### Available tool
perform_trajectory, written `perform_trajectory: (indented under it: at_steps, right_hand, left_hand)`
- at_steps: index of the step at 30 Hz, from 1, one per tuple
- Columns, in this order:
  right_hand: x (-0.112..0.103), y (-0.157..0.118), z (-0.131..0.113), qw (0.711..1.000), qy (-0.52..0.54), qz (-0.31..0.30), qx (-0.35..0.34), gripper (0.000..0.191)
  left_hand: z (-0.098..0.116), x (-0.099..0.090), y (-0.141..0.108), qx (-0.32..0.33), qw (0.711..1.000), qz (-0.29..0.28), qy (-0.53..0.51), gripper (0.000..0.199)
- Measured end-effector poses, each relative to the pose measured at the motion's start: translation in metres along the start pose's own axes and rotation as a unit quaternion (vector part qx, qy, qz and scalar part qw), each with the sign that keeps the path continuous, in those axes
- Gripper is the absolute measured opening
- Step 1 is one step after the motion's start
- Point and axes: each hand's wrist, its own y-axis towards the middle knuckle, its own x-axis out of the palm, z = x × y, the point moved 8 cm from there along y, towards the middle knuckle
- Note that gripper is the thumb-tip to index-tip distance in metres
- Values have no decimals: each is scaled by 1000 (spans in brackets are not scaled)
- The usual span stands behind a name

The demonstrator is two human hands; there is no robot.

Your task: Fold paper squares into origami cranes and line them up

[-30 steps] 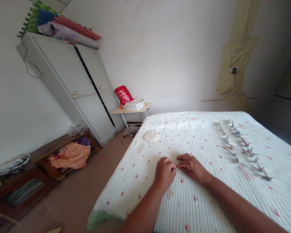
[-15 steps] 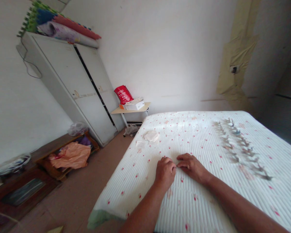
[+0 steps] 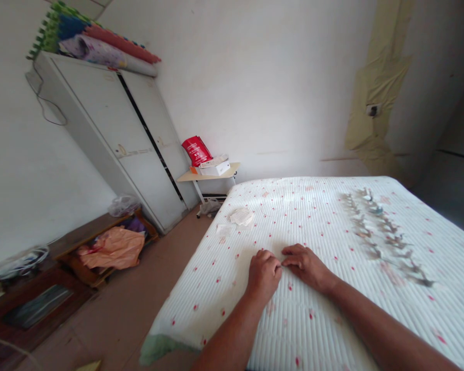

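Over the bed, my left hand is curled with its fingertips pinched together. My right hand faces it, thumb and fingers drawn in, the tips almost meeting those of the left. Whatever small thing lies between the fingertips is hidden and too small to name. Beyond the left hand rests a small pile of printed paper pieces, with a flatter paper piece beside it. To the right of my right hand, small folded-looking figures stand in two rows, somewhat blurred.
Both arms lean over a white ribbed bedcover with red dots. A side table behind holds a red bag and a white box. A grey cabinet stands left, near a low wooden cabinet with an orange plastic bag.
Almost nothing differs. Both hands keep their place, with only a very slight shift at the left fingertips.
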Motion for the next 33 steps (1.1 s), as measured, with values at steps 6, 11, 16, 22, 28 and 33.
perform_trajectory:
  at_steps: [6, 11, 16, 22, 28, 33]
  right_hand:
    - [1, 0, 1, 1000, 0, -4, 2, 21]
    - [1, 0, 1, 1000, 1, -2, 2, 21]
    - [1, 1, 0, 1000, 3, -9, 4, 22]
    - [2, 1, 1, 1000, 8, -8, 9, 22]
    - [1, 2, 0, 1000, 8, -10, 4, 22]
    - [2, 2, 0, 1000, 4, -11, 2, 21]
  left_hand:
    - [1, -1, 1, 5, 1000, -6, 10, 9]
    - [-1, -1, 0, 2, 1000, 2, -1, 10]
    - [-3, -1, -1, -2, 1000, 6, -14, 9]
    - [3, -3, 0, 17, 1000, 11, 13, 11]
    - [1, -3, -1, 11, 1000, 9, -1, 10]
    - [-1, -2, -1, 7, 1000, 11, -9, 9]
